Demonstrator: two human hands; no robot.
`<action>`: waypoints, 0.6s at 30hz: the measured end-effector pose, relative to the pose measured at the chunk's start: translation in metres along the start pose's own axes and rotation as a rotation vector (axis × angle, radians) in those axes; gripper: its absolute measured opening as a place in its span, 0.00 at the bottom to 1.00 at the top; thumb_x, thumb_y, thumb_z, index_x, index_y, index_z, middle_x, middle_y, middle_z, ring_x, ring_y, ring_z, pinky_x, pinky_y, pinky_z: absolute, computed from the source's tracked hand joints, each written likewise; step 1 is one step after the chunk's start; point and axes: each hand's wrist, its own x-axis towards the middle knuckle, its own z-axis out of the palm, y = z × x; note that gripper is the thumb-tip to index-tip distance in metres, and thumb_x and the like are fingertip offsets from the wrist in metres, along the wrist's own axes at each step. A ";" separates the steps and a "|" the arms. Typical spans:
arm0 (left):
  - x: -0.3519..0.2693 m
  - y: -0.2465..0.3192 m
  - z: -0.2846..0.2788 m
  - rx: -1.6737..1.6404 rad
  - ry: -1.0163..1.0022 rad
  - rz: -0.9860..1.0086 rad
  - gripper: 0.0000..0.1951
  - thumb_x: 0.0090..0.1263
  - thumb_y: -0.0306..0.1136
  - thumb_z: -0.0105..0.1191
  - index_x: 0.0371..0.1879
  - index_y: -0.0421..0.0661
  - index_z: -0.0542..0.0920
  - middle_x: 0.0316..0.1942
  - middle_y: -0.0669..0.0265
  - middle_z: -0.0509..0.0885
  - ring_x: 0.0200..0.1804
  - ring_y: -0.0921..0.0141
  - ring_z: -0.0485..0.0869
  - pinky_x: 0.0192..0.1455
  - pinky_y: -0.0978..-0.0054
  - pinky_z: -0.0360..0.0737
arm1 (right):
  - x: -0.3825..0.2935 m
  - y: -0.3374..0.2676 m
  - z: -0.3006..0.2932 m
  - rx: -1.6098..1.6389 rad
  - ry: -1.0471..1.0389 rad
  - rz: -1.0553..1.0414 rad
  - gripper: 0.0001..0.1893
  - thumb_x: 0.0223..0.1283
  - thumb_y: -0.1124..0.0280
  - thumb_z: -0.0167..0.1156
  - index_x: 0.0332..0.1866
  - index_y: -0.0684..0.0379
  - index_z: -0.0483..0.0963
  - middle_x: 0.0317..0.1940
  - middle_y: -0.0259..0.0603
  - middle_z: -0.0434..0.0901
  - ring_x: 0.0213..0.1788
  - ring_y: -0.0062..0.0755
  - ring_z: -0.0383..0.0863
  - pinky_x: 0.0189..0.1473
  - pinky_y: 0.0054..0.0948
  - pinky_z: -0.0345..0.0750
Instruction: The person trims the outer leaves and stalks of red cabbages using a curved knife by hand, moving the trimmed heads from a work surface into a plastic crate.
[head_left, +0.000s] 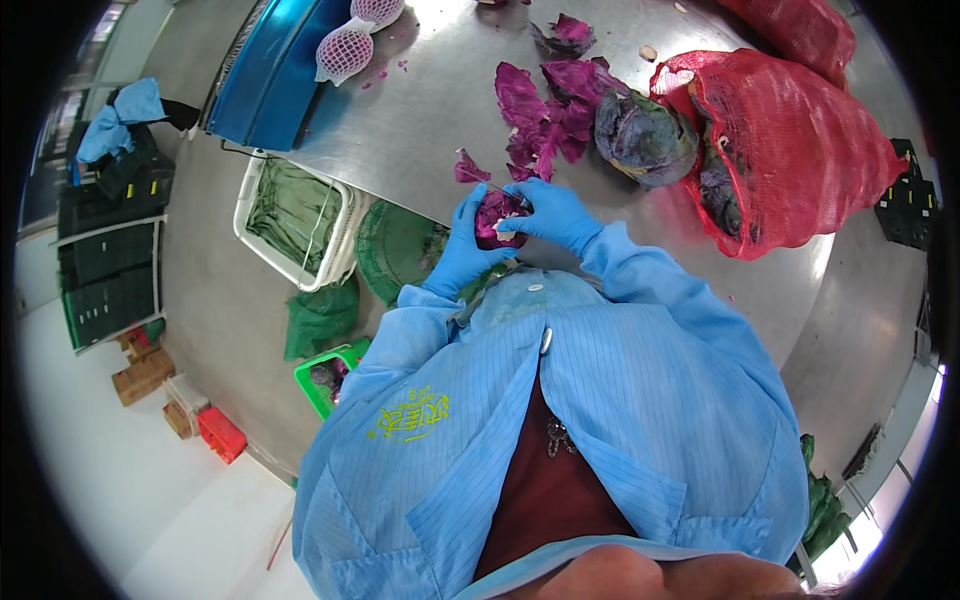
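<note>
My left hand (466, 244), in a blue glove, is closed around the side of a small red cabbage (491, 217) at the near edge of the steel table (420, 120). My right hand (551, 217), gloved the same, is on the cabbage's other side, with its thumb by the pale stem end. A thin dark blade, seemingly a knife (504, 191), shows at the right fingers; its handle is hidden. Loose purple cabbage leaves (559, 112) lie beyond my hands. A whole red cabbage (643, 139) sits to their right, against an opened red mesh sack (802, 150) with more heads inside.
Cabbages in white foam nets (345, 51) lie beside a blue crate (262, 75) at the upper left. Below the table's left edge stand a white basket (241, 202) with green cloth-like material, a green mesh sack (386, 247) and a green crate (311, 382) holding cabbage pieces.
</note>
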 end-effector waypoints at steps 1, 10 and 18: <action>0.000 -0.001 0.001 0.000 -0.003 0.003 0.60 0.44 0.37 0.80 0.78 0.52 0.53 0.68 0.53 0.60 0.70 0.55 0.66 0.75 0.60 0.66 | 0.000 0.001 0.003 -0.042 0.022 -0.036 0.29 0.55 0.48 0.70 0.57 0.56 0.77 0.45 0.46 0.83 0.46 0.42 0.85 0.48 0.34 0.80; -0.006 0.002 0.003 -0.011 0.037 0.006 0.60 0.45 0.41 0.80 0.78 0.50 0.54 0.69 0.54 0.62 0.71 0.58 0.67 0.74 0.62 0.65 | 0.007 0.052 0.001 -0.021 0.244 0.228 0.32 0.57 0.52 0.68 0.62 0.60 0.72 0.46 0.50 0.83 0.47 0.46 0.84 0.47 0.40 0.80; -0.002 0.003 0.006 -0.155 0.137 -0.124 0.53 0.52 0.38 0.77 0.74 0.42 0.56 0.67 0.53 0.68 0.67 0.61 0.72 0.71 0.65 0.71 | -0.019 0.032 0.005 -0.143 0.176 0.085 0.23 0.61 0.57 0.63 0.54 0.63 0.74 0.46 0.55 0.82 0.48 0.56 0.82 0.48 0.45 0.79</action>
